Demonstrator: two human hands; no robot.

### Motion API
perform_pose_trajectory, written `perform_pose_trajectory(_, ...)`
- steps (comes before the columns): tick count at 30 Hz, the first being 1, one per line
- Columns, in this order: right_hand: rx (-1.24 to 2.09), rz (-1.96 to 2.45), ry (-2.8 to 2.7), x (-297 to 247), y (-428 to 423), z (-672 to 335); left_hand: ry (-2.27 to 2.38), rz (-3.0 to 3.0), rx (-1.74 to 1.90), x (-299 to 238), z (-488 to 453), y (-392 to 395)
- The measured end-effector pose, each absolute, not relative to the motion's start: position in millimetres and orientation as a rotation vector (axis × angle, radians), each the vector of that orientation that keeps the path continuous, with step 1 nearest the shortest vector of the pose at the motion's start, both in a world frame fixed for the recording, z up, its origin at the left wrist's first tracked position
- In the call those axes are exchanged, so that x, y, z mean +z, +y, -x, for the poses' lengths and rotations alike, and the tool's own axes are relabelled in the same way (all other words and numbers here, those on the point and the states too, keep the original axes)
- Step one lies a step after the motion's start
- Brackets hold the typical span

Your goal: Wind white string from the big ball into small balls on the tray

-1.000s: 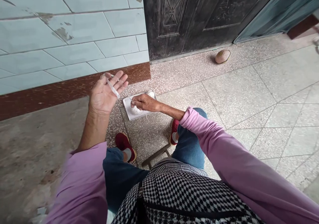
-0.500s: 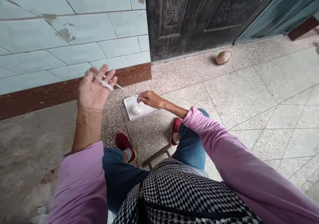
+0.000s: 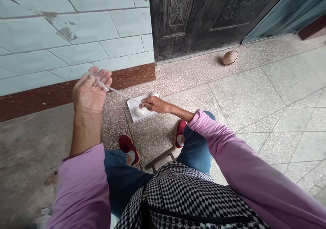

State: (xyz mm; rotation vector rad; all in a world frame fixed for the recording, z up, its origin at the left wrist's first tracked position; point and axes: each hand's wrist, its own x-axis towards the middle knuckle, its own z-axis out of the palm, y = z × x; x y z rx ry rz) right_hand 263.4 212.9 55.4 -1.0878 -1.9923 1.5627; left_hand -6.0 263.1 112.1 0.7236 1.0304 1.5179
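White yarn point(image 3: 102, 84) lies looped across the fingers of my left hand point(image 3: 89, 94), which is raised palm up at the left with its thumb against the strands. From there a taut white strand slants down to my right hand point(image 3: 155, 104), whose fingers pinch it. Under and beside my right hand, a ball of white yarn point(image 3: 139, 111) rests on a white tray point(image 3: 134, 104) on the floor. A second pale item point(image 3: 156, 94) shows at the tray's far edge, partly hidden by my right hand.
A round pinkish object point(image 3: 230, 57) sits on the floor by the dark carved door point(image 3: 193, 21). The tiled wall point(image 3: 84, 28) stands at the left. My red shoes point(image 3: 126, 144) flank the tray, near a wooden stool bar point(image 3: 160, 158).
My left hand has moved slightly left and its fingers have drawn closer together. My right hand has shifted slightly, and the strand between the hands now shows as a longer straight line.
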Motion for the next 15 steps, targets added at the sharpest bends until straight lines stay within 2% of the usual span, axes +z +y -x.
perform_pose_trajectory(6, 1.422, 1.19, -1.751, 57, 229, -294, 1.106, -0.627, 1.542, 117, 14, 261)
perform_pose_trajectory(10, 1.329, 1.239, -1.939, 64, 228, -288, 1.092, -0.682, 1.468, 113, 7, 260)
perform_pose_trajectory(15, 1.326, 1.086, -2.206, 69, 220, -259, 1.082, -0.793, 1.266, 102, -16, 252)
